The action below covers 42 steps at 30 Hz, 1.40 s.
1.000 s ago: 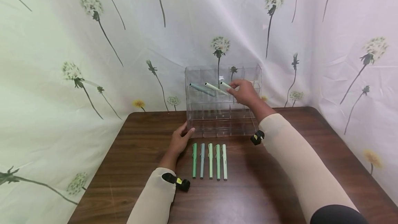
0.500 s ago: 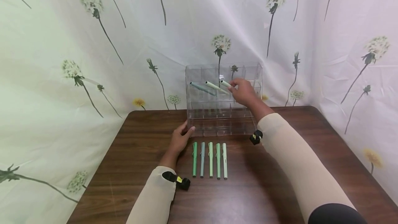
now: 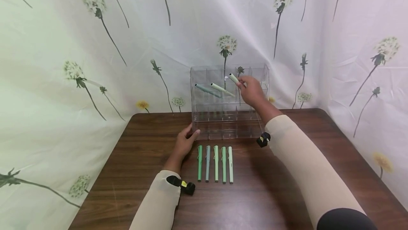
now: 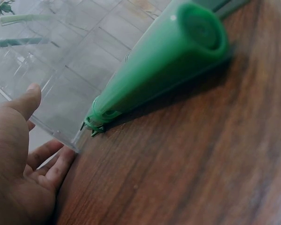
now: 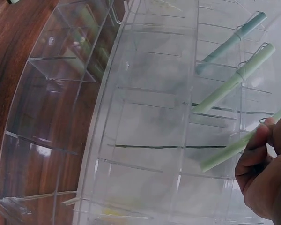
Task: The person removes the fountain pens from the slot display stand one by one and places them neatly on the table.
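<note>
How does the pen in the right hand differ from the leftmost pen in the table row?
The held pen is pale green; the leftmost pen is a deeper green. The held pen is tilted, pinched by the right hand; the leftmost pen lies flat on the table, untouched. Both are slim and have a clip.

A brown wood-grain table [image 3: 134, 152] bears a clear plastic rack [image 3: 216, 121] towards its far edge, with five pens [image 3: 216, 164] lying side by side before it.
</note>
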Motion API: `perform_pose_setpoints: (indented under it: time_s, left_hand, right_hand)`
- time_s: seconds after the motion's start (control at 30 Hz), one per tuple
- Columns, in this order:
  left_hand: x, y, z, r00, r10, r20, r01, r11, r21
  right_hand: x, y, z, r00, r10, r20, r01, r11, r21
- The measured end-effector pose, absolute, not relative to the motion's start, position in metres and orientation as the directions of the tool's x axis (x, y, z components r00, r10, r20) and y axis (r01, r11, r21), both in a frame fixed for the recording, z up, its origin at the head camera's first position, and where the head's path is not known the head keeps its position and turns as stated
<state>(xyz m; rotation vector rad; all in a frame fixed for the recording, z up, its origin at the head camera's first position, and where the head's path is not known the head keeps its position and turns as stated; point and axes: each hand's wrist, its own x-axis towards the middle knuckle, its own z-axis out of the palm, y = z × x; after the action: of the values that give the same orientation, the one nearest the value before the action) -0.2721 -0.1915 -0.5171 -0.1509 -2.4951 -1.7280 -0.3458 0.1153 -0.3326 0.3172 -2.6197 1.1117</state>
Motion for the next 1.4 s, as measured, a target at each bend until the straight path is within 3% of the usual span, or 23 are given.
perform_pose_setpoints:
  time_s: [0.47, 0.83, 1.07, 1.4]
  left_hand:
    - [-0.271, -0.192, -0.517, -0.992, 0.014, 0.125, 0.121, 0.362, 0.924]
    - [-0.272, -0.194, -0.519, -0.991, 0.012, 0.132, 0.127, 0.359, 0.925]
    - [-0.271, -0.194, -0.518, -0.993, 0.025, 0.113, 0.115, 0.356, 0.928]
    - [-0.273, -0.193, -0.519, -0.991, 0.031, 0.134, 0.136, 0.353, 0.926]
  right_hand:
    - [-0.338, 0.121, -0.317, -0.897, -0.027, 0.442, -0.367, 0.602, -0.709]
    - [-0.325, 0.122, -0.301, -0.853, -0.078, 0.516, -0.480, 0.507, -0.717]
    - [-0.306, 0.122, -0.303, -0.880, -0.086, 0.468, -0.459, 0.414, -0.786]
    - [-0.277, 0.133, -0.323, -0.924, -0.201, 0.326, -0.382, 0.413, -0.827]
